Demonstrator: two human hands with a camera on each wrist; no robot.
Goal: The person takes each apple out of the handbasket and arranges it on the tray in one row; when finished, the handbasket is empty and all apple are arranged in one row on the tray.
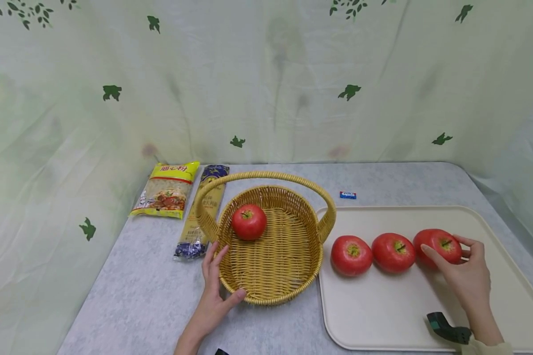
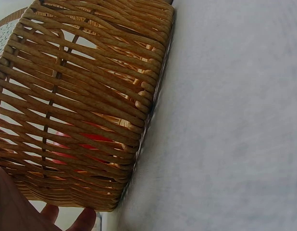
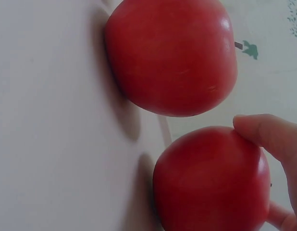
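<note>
Red apple, rightmost of three in a row on the cream tray, was in the grasp of the right hand: the thumb lay on its near side and the fingers curled round its far side, parted only as wide as the fruit. Whether it sat on the tray or just above it, I couldn't tell. The middle apple was just beside it to the left, and the left apple came next, close against the middle one (all of them red, with yellowish hollows at the stem).

The left hand was at the woven basket – thumb at the near rim, the other fingers spread fairly straight along the left outer side, touching the basket rather than clasping it. A fourth apple lay inside, toward the far left of the basket, and its red showed through the weave in the left wrist view. The tall handle arched up over the basket's far part.

Beyond and to the left, a yellow food packet and a long packet lay side by side on the grey counter. A small blue packet was just past the tray's far edge, and a pale curtain with green birds hung behind.
</note>
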